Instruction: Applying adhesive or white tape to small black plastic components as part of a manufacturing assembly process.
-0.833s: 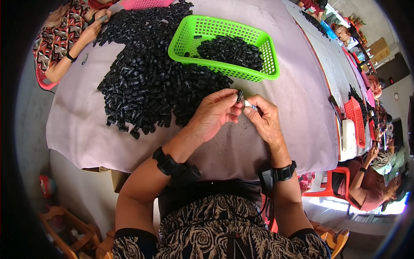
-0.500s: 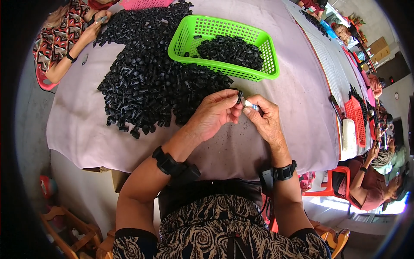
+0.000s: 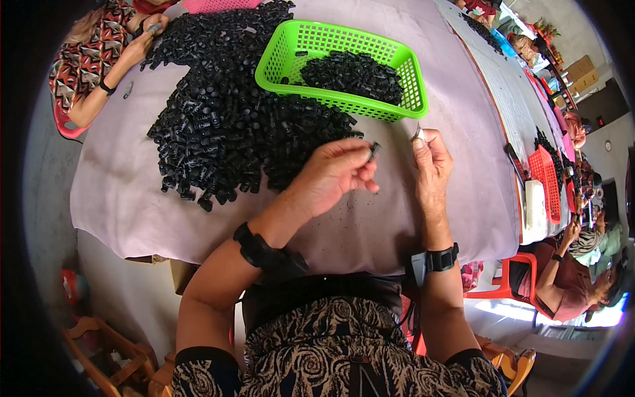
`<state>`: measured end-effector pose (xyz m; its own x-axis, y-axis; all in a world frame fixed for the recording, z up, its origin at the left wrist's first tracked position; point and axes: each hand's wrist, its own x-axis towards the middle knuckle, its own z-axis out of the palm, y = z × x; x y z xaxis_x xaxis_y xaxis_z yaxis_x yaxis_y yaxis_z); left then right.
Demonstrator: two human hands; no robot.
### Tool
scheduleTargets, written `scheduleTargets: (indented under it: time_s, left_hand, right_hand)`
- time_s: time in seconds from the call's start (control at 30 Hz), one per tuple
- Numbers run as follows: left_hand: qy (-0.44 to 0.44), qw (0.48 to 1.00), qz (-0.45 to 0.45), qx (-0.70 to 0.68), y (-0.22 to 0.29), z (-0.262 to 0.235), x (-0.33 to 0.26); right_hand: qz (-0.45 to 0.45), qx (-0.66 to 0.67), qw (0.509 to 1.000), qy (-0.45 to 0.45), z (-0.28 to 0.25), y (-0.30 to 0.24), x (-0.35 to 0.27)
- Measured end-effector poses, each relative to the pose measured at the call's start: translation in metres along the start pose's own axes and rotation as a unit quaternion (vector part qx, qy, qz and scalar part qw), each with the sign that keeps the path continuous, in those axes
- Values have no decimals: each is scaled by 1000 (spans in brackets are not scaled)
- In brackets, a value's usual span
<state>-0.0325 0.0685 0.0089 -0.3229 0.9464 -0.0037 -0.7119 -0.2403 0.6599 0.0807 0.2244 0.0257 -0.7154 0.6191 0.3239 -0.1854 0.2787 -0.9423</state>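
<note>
Between the thumb and fingers of my left hand is a small black plastic part, held over the table near the front of the heap. My right hand, apart from it on the right, grips a small knife with its thin pointed blade upward. Most of the knife's handle is hidden in my fingers. A large heap of like black parts spreads to the left. Beyond my hands stands a bright green plastic basket with more black parts inside.
A pale pink cloth covers the table, with dark crumbs below my hands. At the far left another person's hands work by the heap. A pink basket sits at the far edge. Rightward, a red basket stands on another table.
My hands have moved apart. The right hand has drawn the knife away to the right, its blade now pointing up; the left still holds the black part.
</note>
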Motion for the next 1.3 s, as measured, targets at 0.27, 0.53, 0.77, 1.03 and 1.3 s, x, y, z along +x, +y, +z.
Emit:
scheduleTargets:
  time_s: [0.27,0.53,0.77,1.03,1.3]
  left_hand:
    - [35,999,31,6,1,-2,1]
    - [38,998,40,5,1,-3,3]
    - [37,998,49,10,0,-4,2]
    - [50,997,52,16,-1,-5,2]
    - [46,999,22,6,-2,-3,0]
  right_hand:
    - [-43,-40,994,-89,17,-1,-8]
    - [-49,-121,982,-134,16,-1,-9]
    - [-54,-116,982,-139,18,-2,-9]
    - [-48,-133,981,-133,20,-5,-10]
    - [-43,-123,989,-69,17,3,-9]
